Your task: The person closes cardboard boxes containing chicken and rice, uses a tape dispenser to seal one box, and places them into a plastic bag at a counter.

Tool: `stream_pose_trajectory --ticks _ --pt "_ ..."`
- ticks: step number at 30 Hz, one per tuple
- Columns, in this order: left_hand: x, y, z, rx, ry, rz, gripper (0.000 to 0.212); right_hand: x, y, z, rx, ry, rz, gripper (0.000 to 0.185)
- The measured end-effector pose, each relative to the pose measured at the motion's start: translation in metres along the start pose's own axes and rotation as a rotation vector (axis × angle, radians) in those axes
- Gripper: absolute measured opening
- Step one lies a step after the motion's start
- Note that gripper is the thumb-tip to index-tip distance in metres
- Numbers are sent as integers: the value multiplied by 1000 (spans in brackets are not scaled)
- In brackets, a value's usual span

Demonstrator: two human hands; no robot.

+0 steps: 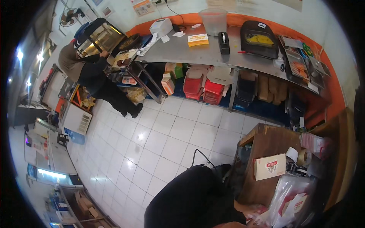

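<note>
At the lower right, my left hand (241, 208) reaches past my black clothing to a red-and-white package (258, 212) partly covered by clear plastic. Its fingers are blurred against the plastic, so their grip is unclear. My right forearm (232, 225) shows only at the bottom edge, with its hand mostly cut off or hidden. Beside the package lies a clear plastic bag (281, 189), with a printed red-and-white carton (296, 203) on or in it. A cream printed box (269, 166) rests farther up the brown wooden table (262, 145), by a tape dispenser (296, 169).
Across the white tiled floor (182, 134), a co-worker (91, 74) stands at a lit glass display case (101, 40). A steel counter (176, 52) holds a label printer (161, 27), a clear bucket (213, 22) and trays. Folded red cartons (194, 85) fill the shelf below.
</note>
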State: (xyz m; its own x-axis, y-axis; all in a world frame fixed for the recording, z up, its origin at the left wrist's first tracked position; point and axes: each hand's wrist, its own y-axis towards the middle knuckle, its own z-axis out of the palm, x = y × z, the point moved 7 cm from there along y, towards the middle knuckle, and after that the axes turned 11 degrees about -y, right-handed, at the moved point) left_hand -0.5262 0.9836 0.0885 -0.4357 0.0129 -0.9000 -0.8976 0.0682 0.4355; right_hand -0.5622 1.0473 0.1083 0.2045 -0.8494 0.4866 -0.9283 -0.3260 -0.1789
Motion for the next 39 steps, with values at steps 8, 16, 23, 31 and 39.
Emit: stream_pose_trajectory --ticks 8,16,23,31,39 --pt "-59 24 -58 -117 -335 22 46 2 11 -11 -24 -28 37 77" --pt "-3 -11 -262 -716 1054 -292 76 -1 27 -29 2 -3 42 77" --pt "82 -52 -183 -388 434 -795 87 7 68 32 327 174 23 77" --pt "182 -111 -112 -305 -285 -571 40 82 27 77 -61 -632 -14 98" --pt "100 -90 -184 -421 -584 -838 21 67 58 70 -38 137 -122 95"
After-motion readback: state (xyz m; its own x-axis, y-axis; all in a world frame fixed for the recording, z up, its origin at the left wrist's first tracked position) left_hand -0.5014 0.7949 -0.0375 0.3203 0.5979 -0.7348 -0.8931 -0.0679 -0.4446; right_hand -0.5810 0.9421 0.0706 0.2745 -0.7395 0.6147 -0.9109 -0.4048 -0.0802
